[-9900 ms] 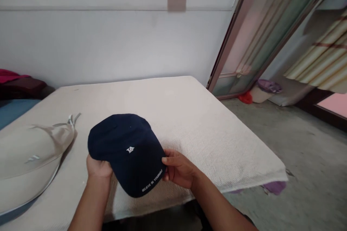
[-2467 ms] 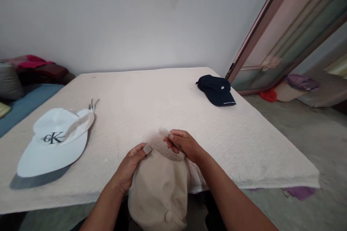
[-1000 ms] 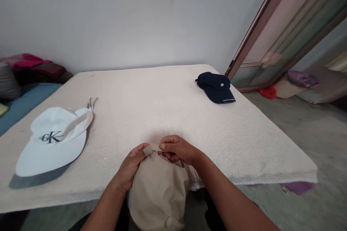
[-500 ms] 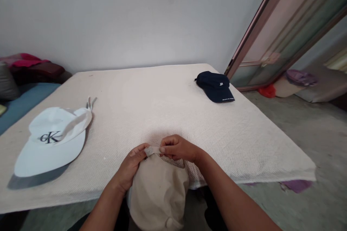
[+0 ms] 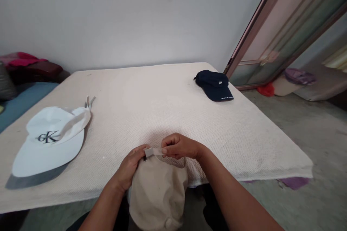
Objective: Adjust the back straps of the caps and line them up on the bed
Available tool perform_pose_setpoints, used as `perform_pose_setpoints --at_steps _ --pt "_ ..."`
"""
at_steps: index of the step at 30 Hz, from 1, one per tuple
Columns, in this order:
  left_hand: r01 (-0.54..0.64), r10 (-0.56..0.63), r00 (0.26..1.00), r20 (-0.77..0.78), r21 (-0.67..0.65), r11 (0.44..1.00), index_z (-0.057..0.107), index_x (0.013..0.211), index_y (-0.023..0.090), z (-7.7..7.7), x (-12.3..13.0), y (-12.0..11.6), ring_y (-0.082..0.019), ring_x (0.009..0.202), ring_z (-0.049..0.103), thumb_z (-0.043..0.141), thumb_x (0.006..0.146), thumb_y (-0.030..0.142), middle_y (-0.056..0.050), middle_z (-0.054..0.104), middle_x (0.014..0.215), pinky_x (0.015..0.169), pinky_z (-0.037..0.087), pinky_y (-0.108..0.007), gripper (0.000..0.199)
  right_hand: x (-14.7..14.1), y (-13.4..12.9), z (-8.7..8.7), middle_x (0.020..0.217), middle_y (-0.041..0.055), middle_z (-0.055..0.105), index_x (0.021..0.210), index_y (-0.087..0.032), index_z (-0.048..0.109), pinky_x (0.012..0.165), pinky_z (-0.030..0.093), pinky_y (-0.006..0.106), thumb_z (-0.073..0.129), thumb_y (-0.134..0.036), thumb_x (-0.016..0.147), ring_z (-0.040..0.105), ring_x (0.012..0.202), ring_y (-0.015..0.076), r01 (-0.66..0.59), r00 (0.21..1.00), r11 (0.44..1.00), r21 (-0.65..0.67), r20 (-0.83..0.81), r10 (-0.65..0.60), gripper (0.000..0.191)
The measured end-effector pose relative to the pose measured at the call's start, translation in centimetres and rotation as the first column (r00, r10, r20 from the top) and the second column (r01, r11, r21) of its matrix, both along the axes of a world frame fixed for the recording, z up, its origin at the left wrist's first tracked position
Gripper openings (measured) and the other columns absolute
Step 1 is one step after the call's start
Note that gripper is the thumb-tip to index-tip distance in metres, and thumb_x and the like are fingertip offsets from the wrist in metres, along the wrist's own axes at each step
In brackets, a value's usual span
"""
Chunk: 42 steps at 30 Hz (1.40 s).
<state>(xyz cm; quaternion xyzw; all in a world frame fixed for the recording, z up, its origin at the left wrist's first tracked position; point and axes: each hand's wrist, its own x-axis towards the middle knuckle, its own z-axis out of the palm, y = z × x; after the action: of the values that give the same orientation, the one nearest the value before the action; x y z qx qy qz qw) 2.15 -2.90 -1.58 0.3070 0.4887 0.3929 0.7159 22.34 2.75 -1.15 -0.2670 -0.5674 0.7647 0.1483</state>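
Note:
A beige cap point(image 5: 159, 191) is held at the table's front edge, its back opening facing away from me and its crown toward me. My left hand point(image 5: 132, 164) grips the cap's rim by the buckle at the left end of the strap. Between thumb and fingers, my right hand point(image 5: 179, 147) pinches the light strap point(image 5: 156, 151) and holds it stretched across the opening. On the left lies a white cap point(image 5: 50, 140) with black "CK" lettering, its strap end sticking up. A navy cap point(image 5: 213, 85) with a small white logo rests at the far right.
A cream textured cloth point(image 5: 130, 101) covers the table, which meets a pale wall point(image 5: 121, 25). Left of it is a blue surface point(image 5: 29, 95) with cushions. A glass sliding door point(image 5: 271, 32) and a grey floor point(image 5: 330, 144) lie to the right.
My right hand has drawn slightly to the right, and more of the strap shows between the hands. The buckle by my left fingers is now more visible.

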Motion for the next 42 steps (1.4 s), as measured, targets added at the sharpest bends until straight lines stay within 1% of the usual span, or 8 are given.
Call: perform_pose_setpoints --at_steps 8,13,16,19,24,27,35,42 --pt "0.112 -0.112 0.994 0.022 0.006 0.994 0.057 0.067 0.016 -0.6 -0.4 0.0 -0.011 0.055 0.042 0.058 0.077 0.028 0.002 0.049 0.061 0.053 0.035 -0.022 0.015 -0.2 0.0 -0.3 0.050 -0.0079 0.039 0.076 -0.014 0.058 0.039 0.021 0.018 0.062 -0.036 0.076 0.029 0.042 0.0033 0.033 0.999 0.999 0.008 0.017 -0.033 0.023" --pt "0.101 -0.101 0.995 0.024 -0.025 0.995 0.060 0.071 0.016 -0.8 -0.4 0.1 -0.011 0.054 0.044 0.060 0.075 0.026 0.001 0.053 0.062 0.052 0.035 -0.022 0.010 -0.4 0.0 -0.3 0.052 -0.0079 0.040 0.077 -0.015 0.057 0.039 0.023 0.017 0.062 -0.035 0.076 0.030 0.042 0.0029 0.107 0.994 0.994 0.008 0.008 -0.107 0.021" --pt "0.065 -0.064 0.998 0.011 -0.039 0.997 0.060 0.071 0.017 -0.7 -0.3 0.0 -0.011 0.053 0.047 0.062 0.072 0.026 0.001 0.054 0.062 0.052 0.035 -0.021 0.010 -0.4 0.0 -0.3 0.052 -0.0082 0.039 0.077 -0.015 0.057 0.039 0.023 0.017 0.063 -0.035 0.075 0.031 0.042 0.0029 0.076 0.997 0.997 0.017 0.017 -0.077 0.021" --pt "0.033 -0.034 0.999 -0.024 -0.046 0.998 0.062 0.074 0.017 -0.6 -0.3 0.0 -0.011 0.054 0.048 0.064 0.072 0.026 0.002 0.056 0.063 0.052 0.036 -0.021 0.010 -0.5 -0.1 -0.3 0.052 -0.0076 0.040 0.074 -0.015 0.057 0.039 0.025 0.018 0.062 -0.033 0.075 0.032 0.042 0.0032 0.070 0.996 0.995 0.067 0.047 -0.073 0.019" --pt "0.057 -0.060 0.995 -0.077 -0.040 0.998 0.062 0.073 0.017 -0.5 -0.1 0.1 -0.009 0.051 0.048 0.065 0.072 0.028 0.003 0.056 0.060 0.050 0.035 -0.020 0.011 -0.8 -0.3 -0.2 0.055 -0.0055 0.044 0.073 -0.014 0.058 0.041 0.026 0.017 0.060 -0.027 0.076 0.036 0.045 0.0041 0.163 0.973 0.961 0.221 0.125 -0.194 0.013" --pt "0.056 -0.059 0.995 -0.085 -0.037 0.998 0.062 0.074 0.017 -0.4 0.0 0.0 -0.010 0.051 0.048 0.064 0.071 0.028 0.002 0.057 0.061 0.050 0.035 -0.020 0.012 -0.7 -0.5 0.0 0.054 -0.0051 0.044 0.071 -0.014 0.057 0.042 0.027 0.018 0.059 -0.025 0.075 0.037 0.046 0.0043 0.157 0.971 0.952 0.261 0.133 -0.197 0.012" --pt "0.063 -0.065 0.992 -0.104 -0.017 0.998 0.062 0.073 0.017 -1.0 0.2 0.1 -0.010 0.049 0.048 0.062 0.072 0.030 0.002 0.057 0.060 0.048 0.034 -0.020 0.013 -1.1 -0.5 -0.7 0.051 -0.0066 0.040 0.072 -0.016 0.055 0.040 0.025 0.018 0.058 -0.030 0.076 0.033 0.043 0.0046 0.164 0.981 0.975 0.149 0.081 -0.177 0.016" --pt "0.012 -0.013 0.998 -0.067 -0.005 1.000 0.063 0.076 0.017 -1.1 -0.1 0.2 -0.012 0.056 0.051 0.062 0.073 0.028 0.001 0.059 0.065 0.053 0.038 -0.021 0.012 -1.4 -0.4 -1.0 0.053 -0.0055 0.042 0.073 -0.015 0.057 0.041 0.027 0.018 0.057 -0.028 0.076 0.035 0.045 0.0049 0.203 0.970 0.962 0.184 0.093 -0.223 0.013"
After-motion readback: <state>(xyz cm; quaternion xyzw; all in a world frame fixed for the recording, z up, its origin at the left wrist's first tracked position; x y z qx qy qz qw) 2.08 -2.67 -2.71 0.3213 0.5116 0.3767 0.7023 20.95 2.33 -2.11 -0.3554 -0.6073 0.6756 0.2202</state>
